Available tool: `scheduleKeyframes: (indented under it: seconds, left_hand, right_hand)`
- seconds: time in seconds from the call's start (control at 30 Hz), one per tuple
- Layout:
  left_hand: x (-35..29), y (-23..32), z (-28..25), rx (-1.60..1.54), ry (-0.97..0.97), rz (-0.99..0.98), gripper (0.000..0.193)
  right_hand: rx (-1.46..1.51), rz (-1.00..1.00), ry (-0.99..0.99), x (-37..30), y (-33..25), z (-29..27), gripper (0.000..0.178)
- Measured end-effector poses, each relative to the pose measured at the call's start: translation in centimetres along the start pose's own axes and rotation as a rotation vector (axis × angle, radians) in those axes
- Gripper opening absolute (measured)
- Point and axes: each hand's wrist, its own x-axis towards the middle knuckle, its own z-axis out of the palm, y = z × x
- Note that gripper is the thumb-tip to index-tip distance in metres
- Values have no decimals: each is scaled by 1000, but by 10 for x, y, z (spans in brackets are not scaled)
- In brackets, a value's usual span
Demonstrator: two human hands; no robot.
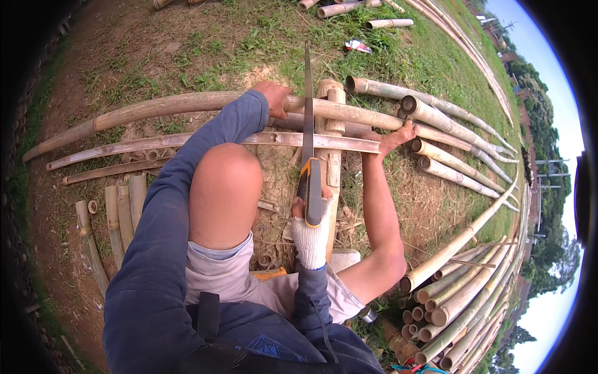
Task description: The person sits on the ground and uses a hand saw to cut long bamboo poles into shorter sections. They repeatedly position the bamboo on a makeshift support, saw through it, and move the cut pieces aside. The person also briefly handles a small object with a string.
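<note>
My left hand (273, 98) is closed around a long, pale bamboo pole (174, 105) that runs across in front of me. In my right hand (300, 218), which wears a white knit glove, is a handsaw (308, 93) with a black and orange handle. Its blade points away from me and crosses the pole just right of my left hand; whether the teeth touch it, I cannot tell. A thick bamboo support (332, 177) lies under the pole. My bare right foot (391, 140) rests against the pole farther right. Nearer me lies a split bamboo strip (168, 142).
Several bamboo poles (448, 121) fan out at the right. A larger bamboo stack (455, 305) fills the lower right. Short cut bamboo pieces (118, 218) lie at the left, and more bamboo pieces (349, 9) lie at the far side on the grass.
</note>
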Motion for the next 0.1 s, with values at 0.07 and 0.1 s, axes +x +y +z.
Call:
scheduleKeyframes:
  seconds: [0.07, 0.1]
  left_hand:
    - [-8, -1, 5, -2, -17, -11, 77]
    - [-9, 0, 2, 4, -18, -19, 75]
  right_hand:
    - [56, -111, -93, -66, 1, -15, 53]
    - [97, -186, -81, -69, 16, -11, 53]
